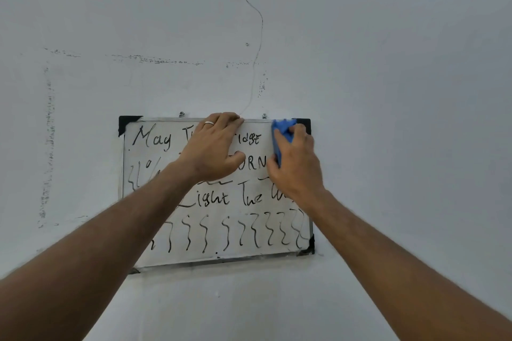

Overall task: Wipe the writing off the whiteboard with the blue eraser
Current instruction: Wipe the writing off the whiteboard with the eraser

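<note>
a pale grey wall [388,63] fills the view, scuffed with dark marks and a thin line running up it. 1 whiteboard [210,232] hangs on it, with black corner caps and 2 small clips on its top edge.

the left hand [213,144] lies flat on the board near the top edge, fingers straight and together, holding nothing. a ring sits on 1 finger. the right hand [297,163] grips the 1 blue eraser [281,135], fingers and thumb curled round it, pressed to the board at the top right corner.

the eraser looks light and soft, likely foam or felt, easy to squeeze; holding it by its long sides seems best. the board looks thin and light, so it may swing on its clips unless braced.

the writing [210,199] runs in about 4 rows, the lowest a row of squiggles. nearly all of it is still there.
</note>
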Motion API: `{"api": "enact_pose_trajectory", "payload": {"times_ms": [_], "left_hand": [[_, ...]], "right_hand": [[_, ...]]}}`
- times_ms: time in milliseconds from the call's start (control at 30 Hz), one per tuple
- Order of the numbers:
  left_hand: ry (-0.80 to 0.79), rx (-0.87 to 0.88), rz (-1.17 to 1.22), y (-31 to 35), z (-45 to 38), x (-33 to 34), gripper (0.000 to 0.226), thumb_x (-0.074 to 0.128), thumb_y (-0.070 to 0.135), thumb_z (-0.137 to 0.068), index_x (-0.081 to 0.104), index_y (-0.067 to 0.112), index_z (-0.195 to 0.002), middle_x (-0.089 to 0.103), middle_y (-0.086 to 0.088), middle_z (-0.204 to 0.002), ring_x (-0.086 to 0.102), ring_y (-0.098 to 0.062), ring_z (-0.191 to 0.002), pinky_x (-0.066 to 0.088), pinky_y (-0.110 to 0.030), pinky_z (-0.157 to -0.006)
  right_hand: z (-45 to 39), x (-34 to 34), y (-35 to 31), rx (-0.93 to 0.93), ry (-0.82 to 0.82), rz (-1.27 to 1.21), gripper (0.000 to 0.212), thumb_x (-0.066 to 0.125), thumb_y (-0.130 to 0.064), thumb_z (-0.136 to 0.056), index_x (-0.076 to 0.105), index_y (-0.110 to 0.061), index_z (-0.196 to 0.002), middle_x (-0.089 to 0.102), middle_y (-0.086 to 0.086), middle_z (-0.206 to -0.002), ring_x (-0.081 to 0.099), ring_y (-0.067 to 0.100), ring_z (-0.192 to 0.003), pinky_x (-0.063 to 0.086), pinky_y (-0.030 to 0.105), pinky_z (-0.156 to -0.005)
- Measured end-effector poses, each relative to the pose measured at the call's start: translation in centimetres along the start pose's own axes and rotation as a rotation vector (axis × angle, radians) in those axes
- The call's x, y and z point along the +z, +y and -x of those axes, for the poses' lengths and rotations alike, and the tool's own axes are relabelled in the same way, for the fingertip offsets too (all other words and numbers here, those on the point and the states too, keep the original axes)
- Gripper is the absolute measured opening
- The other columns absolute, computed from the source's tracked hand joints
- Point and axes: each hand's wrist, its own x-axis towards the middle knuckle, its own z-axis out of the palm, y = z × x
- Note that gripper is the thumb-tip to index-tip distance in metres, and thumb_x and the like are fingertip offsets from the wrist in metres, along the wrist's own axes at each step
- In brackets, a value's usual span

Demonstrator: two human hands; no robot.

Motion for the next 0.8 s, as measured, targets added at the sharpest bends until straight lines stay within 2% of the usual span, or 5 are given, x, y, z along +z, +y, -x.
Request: {"api": "enact_pose_trajectory", "payload": {"times_ms": [100,267,567,700,800], "left_hand": [[-0.004,-0.001,0.01,-0.3,0.1,0.0,0.081,0.039,0.047,-0.081,0.037,0.012,-0.153,0.038,-0.002,-0.154,0.028,-0.022,-0.144,0.02,-0.039,-0.121],[-0.02,0.002,0.032,-0.3,0.4,-0.3,0.078,0.04,0.04,-0.084,0.031,0.011,-0.156,0.034,-0.003,-0.158,0.024,-0.021,-0.148,0.016,-0.037,-0.121],[0.046,-0.001,-0.012,-1.1,2.6,-0.5,0.073,0.043,0.036,-0.088,0.033,0.009,-0.154,0.036,-0.006,-0.155,0.025,-0.024,-0.146,0.012,-0.037,-0.123],[0.088,-0.111,-0.033,-3.1,3.4,-1.8,0.072,0.042,0.039,-0.087,0.035,0.012,-0.152,0.037,-0.006,-0.149,0.027,-0.03,-0.144,0.014,-0.045,-0.122],[0.093,-0.204,-0.064,-5.1,4.7,-2.7,0.074,0.041,0.043,-0.085,0.036,0.012,-0.151,0.037,-0.008,-0.148,0.027,-0.034,-0.142,0.013,-0.05,-0.12]], "right_hand": [[1.7,0.1,0.7,-0.144,-0.058,0.018,0.063,0.059,-0.029,-0.086,0.046,-0.016,-0.146,0.04,0.014,-0.133,0.046,0.029,-0.103,0.056,0.037,-0.07],[0.3,-0.3,1.5,0.035,0.004,0.01,0.06,0.058,-0.028,-0.087,0.046,-0.015,-0.144,0.037,0.015,-0.132,0.045,0.029,-0.101,0.056,0.037,-0.066],[0.2,-0.3,0.4,-0.012,-0.006,-0.003,0.06,0.059,-0.029,-0.086,0.048,-0.016,-0.143,0.039,0.014,-0.135,0.044,0.03,-0.106,0.054,0.037,-0.07],[1.6,0.4,-0.4,-0.205,-0.062,0.023,0.06,0.06,-0.029,-0.084,0.05,-0.018,-0.142,0.043,0.011,-0.13,0.046,0.028,-0.101,0.056,0.037,-0.068],[1.1,0.3,0.1,-0.071,-0.014,-0.009,0.06,0.063,-0.029,-0.083,0.053,-0.018,-0.14,0.043,0.011,-0.13,0.046,0.028,-0.102,0.056,0.037,-0.066]]}}
